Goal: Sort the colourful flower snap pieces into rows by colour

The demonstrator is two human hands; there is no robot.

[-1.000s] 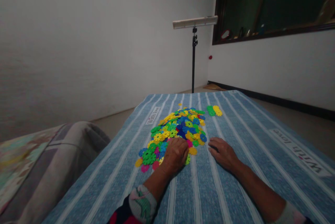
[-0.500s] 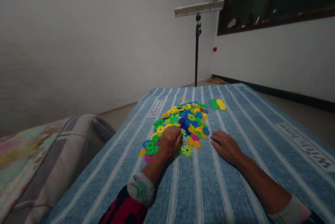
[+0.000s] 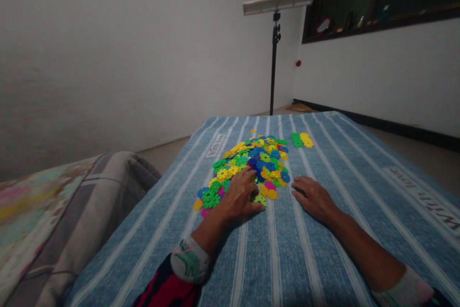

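Observation:
A pile of flower-shaped plastic discs in green, yellow, blue, orange and pink lies on the blue striped cloth. My left hand is over the near side of the pile, its thumb and fingers spread apart. Beside its thumb a light green disc is partly covered. Right of the pile, my right hand rests on the cloth with its fingers loosely stretched and nothing visible in it.
Green discs and yellow discs lie in a separate group at the far right of the pile. A lamp on a black stand rises behind the table. Folded bedding is at the left.
My left hand has gone from a closed fist to spread fingers, reaching slightly right over the light green disc. My right hand stays in about the same place. The view has shifted a little.

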